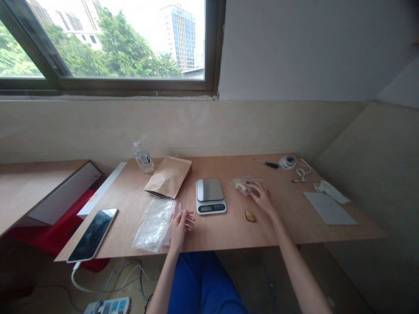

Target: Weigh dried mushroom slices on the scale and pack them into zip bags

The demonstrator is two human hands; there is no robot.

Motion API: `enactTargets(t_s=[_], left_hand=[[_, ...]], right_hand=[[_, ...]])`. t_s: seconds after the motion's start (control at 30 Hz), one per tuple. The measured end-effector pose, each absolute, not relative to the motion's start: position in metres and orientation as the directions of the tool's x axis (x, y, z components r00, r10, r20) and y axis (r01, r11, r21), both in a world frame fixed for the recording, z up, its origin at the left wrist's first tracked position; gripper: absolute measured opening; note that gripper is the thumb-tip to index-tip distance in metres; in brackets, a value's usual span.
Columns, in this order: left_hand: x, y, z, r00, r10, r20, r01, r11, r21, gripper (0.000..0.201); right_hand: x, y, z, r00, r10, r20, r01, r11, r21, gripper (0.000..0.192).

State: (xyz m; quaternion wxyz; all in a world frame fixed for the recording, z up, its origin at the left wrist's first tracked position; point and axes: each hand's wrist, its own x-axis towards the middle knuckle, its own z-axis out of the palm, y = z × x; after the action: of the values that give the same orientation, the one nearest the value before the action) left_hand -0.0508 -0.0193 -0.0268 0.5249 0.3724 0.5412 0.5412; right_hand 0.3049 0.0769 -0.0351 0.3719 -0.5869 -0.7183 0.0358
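The right hand (pixel 262 197) lies with fingers spread flat on a small clear bag of pieces (pixel 244 184), gripping nothing, while the left hand's (pixel 180 224) loosely curled fingers rest beside the stack of zip bags (pixel 154 223); a careless drag could spill pieces toward the kitchen scale (pixel 210 196) just left of those fingertips.

Left hand (pixel 182 223) flat, fingers loose; right hand (pixel 260 196) outstretched, palm down.

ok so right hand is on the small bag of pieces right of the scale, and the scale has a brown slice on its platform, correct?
Not quite. In the head view the scale platform is bare; the brown slice lies on the table to its right. The right hand does rest on the small bag.
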Motion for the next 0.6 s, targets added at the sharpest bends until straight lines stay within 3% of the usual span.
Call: enactTargets(t_s=[0.13,0.33,0.5,0.6], left_hand=[[-0.056,-0.019,-0.024,-0.194,0.974,-0.114,-0.090,0.098,0.991,0.042],[-0.083,-0.008,-0.007,-0.394,0.910,0.125,0.204,-0.046,0.978,0.034],[-0.115,0.011,-0.003,-0.402,0.852,0.335,0.534,-0.079,0.842,0.024],[-0.136,0.026,-0.008,-0.378,0.822,0.426,0.738,-0.010,0.675,0.031]], right_hand=[[0.288,0.046,-0.035,0.117,0.805,0.582,0.847,0.225,-0.482,0.029],[0.269,-0.002,-0.066,-0.035,0.910,0.414,0.830,0.257,-0.494,0.028],[0.266,-0.004,-0.073,-0.013,0.932,0.362,0.785,0.234,-0.574,0.022],[0.249,0.009,-0.058,-0.033,0.934,0.356,0.719,0.270,-0.640,0.024]])
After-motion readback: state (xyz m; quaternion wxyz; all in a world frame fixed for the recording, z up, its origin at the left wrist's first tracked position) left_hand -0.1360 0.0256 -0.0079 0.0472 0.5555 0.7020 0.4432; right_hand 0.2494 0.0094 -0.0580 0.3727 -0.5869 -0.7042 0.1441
